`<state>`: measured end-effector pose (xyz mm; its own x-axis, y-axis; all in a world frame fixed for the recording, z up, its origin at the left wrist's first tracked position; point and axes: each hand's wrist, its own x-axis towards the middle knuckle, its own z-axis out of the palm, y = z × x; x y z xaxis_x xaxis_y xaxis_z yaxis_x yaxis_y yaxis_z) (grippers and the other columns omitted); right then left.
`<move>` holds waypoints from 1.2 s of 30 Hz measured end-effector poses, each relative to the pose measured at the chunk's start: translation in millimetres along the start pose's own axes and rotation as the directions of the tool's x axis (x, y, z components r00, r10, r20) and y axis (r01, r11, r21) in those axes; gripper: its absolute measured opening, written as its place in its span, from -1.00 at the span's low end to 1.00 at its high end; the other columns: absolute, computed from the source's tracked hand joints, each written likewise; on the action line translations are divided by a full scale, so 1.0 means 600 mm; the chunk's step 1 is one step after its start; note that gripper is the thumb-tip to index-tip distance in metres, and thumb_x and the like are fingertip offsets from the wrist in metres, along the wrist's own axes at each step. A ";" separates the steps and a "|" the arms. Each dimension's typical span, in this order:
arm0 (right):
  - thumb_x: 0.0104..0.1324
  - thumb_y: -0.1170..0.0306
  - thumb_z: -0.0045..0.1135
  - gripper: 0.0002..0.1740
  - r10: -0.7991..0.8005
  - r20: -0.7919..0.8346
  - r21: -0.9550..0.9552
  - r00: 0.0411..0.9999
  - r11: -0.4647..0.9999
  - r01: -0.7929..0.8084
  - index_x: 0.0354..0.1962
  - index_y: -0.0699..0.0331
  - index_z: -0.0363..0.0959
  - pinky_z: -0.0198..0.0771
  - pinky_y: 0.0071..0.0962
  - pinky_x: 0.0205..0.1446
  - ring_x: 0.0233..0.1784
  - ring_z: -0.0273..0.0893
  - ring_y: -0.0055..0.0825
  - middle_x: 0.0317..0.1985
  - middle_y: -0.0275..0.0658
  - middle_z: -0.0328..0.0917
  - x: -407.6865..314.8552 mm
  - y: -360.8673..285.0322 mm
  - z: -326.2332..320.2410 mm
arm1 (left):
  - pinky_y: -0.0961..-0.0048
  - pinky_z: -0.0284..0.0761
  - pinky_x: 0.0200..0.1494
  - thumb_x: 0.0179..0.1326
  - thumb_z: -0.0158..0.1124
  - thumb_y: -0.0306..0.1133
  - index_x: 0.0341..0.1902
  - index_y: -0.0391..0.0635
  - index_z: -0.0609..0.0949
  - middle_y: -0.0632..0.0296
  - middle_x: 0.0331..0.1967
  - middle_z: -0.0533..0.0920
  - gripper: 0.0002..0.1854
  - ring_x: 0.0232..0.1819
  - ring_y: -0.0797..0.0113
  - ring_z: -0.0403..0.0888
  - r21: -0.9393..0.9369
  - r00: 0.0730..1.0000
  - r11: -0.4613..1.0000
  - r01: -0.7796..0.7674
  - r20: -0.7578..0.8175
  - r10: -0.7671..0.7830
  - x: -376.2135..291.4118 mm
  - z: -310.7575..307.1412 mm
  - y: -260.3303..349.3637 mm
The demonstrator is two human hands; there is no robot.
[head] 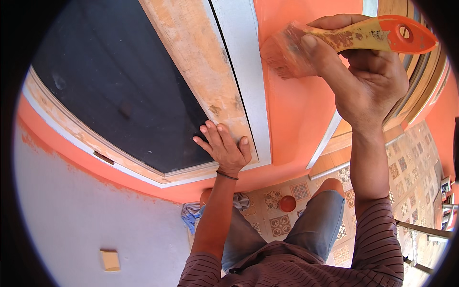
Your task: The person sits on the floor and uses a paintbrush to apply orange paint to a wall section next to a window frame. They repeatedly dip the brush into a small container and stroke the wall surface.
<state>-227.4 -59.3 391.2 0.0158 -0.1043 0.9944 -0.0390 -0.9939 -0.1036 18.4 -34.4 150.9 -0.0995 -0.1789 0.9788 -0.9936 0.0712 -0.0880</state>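
Note:
My right hand (365,79) grips a flat paintbrush (344,37) near its bristles, with the yellow and orange handle pointing right. Orange paint coats the bristles, which rest against the orange wall (297,122) beside the white-painted window frame (247,71). Dried smears mark the handle. My left hand (229,149) lies with fingers apart on the lower corner of the bare wooden window sash (200,64), holding nothing. Its fingertips reach the edge of the dark glass pane (118,82).
Below the window, an orange band meets a grey wall (71,201) along a ragged edge. A small beige wall fitting (110,260) sits lower down. On the patterned tile floor (405,179) stand a round red container (287,203) and, near my leg, crumpled cloth (192,213). Another wooden frame (340,141) is at right.

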 end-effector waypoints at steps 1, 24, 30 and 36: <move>0.21 0.72 0.39 -0.67 -0.013 0.000 -0.005 1.000 1.000 0.013 -0.06 0.52 0.55 0.73 -0.49 -0.07 -0.18 0.76 -0.46 -0.20 -0.07 0.75 0.000 0.001 0.000 | -0.28 -0.53 0.58 0.56 -0.17 -0.05 0.62 -0.40 0.02 -0.38 0.61 -0.02 -0.21 0.69 -0.25 -0.25 -0.001 1.000 1.000 -0.003 0.002 0.003 0.000 0.000 0.000; 0.22 0.71 0.41 -0.69 -0.104 -0.024 -0.030 0.994 0.994 0.103 -0.07 0.51 0.57 0.74 -0.48 -0.04 -0.16 0.76 -0.46 -0.20 -0.06 0.75 0.015 0.003 0.010 | -0.32 -0.50 0.59 0.58 -0.20 -0.07 0.61 -0.40 0.05 -0.35 0.61 0.03 -0.25 0.69 -0.24 -0.21 0.006 1.000 1.000 -0.007 -0.023 0.007 0.002 0.000 0.002; 0.22 0.71 0.40 -0.68 -0.122 -0.033 -0.056 0.992 0.991 0.120 -0.07 0.52 0.57 0.74 -0.48 -0.05 -0.15 0.76 -0.45 -0.21 -0.06 0.75 0.015 0.005 0.011 | -0.32 -0.50 0.59 0.58 -0.20 -0.07 0.61 -0.41 0.04 -0.36 0.61 0.02 -0.25 0.69 -0.24 -0.21 0.005 1.000 1.000 -0.006 -0.021 0.006 0.003 0.000 0.002; 0.23 0.68 0.41 -0.69 -0.137 -0.045 -0.015 0.990 0.991 0.136 -0.06 0.52 0.57 0.73 -0.47 -0.02 -0.20 0.76 -0.46 -0.21 -0.08 0.75 0.030 0.008 0.019 | -0.32 -0.51 0.59 0.58 -0.20 -0.07 0.61 -0.41 0.04 -0.35 0.61 0.01 -0.24 0.69 -0.24 -0.22 0.003 1.000 1.000 -0.005 -0.015 0.005 0.002 0.000 0.001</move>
<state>-215.8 -66.1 408.5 -0.0236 0.0344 0.9991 -0.0509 -0.9982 0.0331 17.8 -34.5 152.1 -0.1038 -0.1641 0.9810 -0.9932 0.0689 -0.0935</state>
